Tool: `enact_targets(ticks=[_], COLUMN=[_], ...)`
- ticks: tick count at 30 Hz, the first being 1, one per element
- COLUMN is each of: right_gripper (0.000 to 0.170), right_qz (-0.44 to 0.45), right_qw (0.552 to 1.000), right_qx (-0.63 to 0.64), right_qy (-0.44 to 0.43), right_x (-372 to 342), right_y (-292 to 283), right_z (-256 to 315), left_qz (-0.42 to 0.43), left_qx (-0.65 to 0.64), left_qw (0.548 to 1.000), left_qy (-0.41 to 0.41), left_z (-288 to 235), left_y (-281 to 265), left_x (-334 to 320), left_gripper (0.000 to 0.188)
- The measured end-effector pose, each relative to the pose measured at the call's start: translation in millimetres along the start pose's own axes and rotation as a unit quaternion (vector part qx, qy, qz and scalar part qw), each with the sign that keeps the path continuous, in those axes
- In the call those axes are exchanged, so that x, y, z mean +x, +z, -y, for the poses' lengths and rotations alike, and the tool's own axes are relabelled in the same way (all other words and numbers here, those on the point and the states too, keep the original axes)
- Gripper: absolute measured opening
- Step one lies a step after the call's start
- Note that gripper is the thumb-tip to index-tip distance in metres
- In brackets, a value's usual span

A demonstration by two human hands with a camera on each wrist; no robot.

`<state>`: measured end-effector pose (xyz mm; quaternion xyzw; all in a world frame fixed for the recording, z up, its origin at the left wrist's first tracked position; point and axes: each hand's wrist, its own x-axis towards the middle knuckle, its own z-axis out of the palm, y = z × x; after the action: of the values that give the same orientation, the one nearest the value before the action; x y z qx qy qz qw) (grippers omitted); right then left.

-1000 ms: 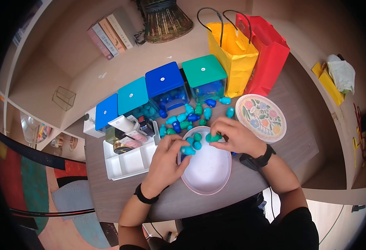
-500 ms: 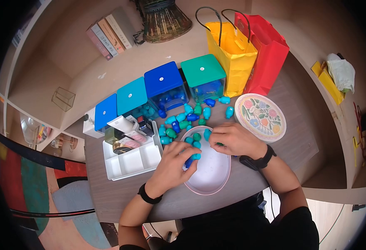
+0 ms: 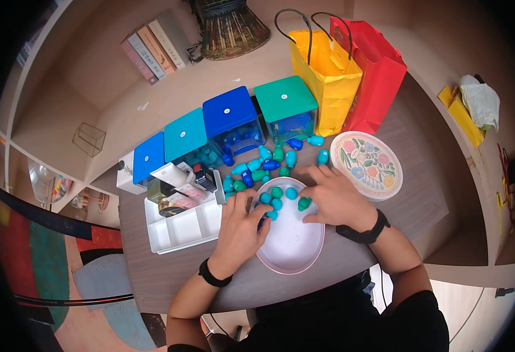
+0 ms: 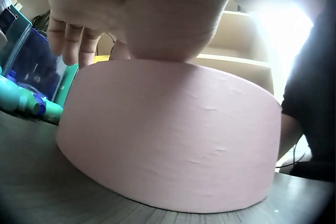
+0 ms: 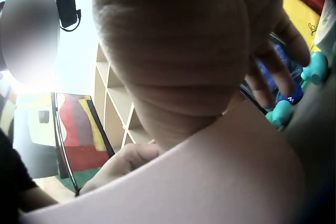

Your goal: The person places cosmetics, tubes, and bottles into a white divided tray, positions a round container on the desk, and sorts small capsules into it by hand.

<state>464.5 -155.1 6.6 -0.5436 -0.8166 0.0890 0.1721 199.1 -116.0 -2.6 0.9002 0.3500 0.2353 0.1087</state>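
Observation:
A pink-walled round box [image 3: 292, 258] with a pale inside stands before me, several small teal and green bottle-shaped pieces [image 3: 277, 204] in its far half. My left hand [image 3: 237, 229] reaches over the box's left rim. Its fingers and thumb are apart around a teal piece [image 3: 272, 216] and a mostly hidden blue one. In the left wrist view, its palm lies right at the rim of the pink wall [image 4: 168, 134]. My right hand [image 3: 342, 199] spreads over the right rim, thumb beside a green piece [image 3: 304, 203] inside the box.
Loose blue, teal and green pieces [image 3: 271, 165] lie behind the box. Lidded bins [image 3: 228, 111] line the back. A white divided tray [image 3: 187, 226] with cosmetics is at left. A floral lid [image 3: 368, 166], yellow bag [image 3: 328, 88] and red bag [image 3: 380, 70] stand at right.
My right hand has spread its fingers, leaving a teal and a green piece in the box. The left hand went in over the box with its pieces, then drew back slightly left, opening.

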Motion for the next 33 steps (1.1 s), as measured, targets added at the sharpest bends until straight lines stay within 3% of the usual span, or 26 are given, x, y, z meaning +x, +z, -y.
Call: enact_targets(ticks=[4, 6, 12, 19, 22, 25, 26, 28, 33], right_gripper=[0.033, 0.032, 0.032, 0.022, 0.018, 0.025, 0.025, 0.023, 0.024], right_qz=[0.063, -0.005, -0.074, -0.071, -0.058, -0.014, -0.015, 0.107, 0.126], right_qw=[0.997, 1.000, 0.996, 0.992, 0.991, 0.989, 0.989, 0.982, 0.984], right_qx=[0.018, 0.025, 0.050, 0.108, 0.097, 0.003, 0.003, 0.058, 0.073], right_qy=[0.042, 0.012, -0.013, 0.004, 0.066, 0.144, 0.144, 0.146, 0.104], right_x=[-1.8, -0.8, 4.2, 5.0, 2.4, -11.0, -14.8, -20.2, -21.7], right_y=[14.1, 17.9, 21.4, 11.5, -4.5, -17.6, -17.5, -16.3, -13.9], right_z=[2.3, 2.0, -2.1, -4.5, -10.4, -13.0, -15.6, -19.7, -17.4], left_qz=[0.019, 0.024, 0.011, 0.030, 0.025, 0.020, 0.022, 0.025, 0.089], left_qx=[-0.022, -0.012, -0.026, -0.032, -0.025, -0.018, -0.012, -0.007, 0.060], left_qw=[0.999, 1.000, 0.999, 0.998, 0.999, 0.999, 0.999, 0.999, 0.993], left_qy=[-0.015, -0.014, -0.027, 0.043, 0.032, 0.028, 0.032, 0.037, -0.052], left_z=[-5.7, -4.5, 6.2, 2.6, 0.4, 1.3, 2.0, 0.5, -16.3], left_y=[-1.7, -0.7, 10.6, 2.4, 3.4, 4.0, 3.8, 1.0, -23.8], left_x=[1.9, 1.4, -1.5, 1.4, 1.4, 1.4, 1.2, 2.0, -0.8], left_gripper=[0.033, 0.032, 0.027, 0.026, 0.031, 0.028, 0.029, 0.031, 0.043])
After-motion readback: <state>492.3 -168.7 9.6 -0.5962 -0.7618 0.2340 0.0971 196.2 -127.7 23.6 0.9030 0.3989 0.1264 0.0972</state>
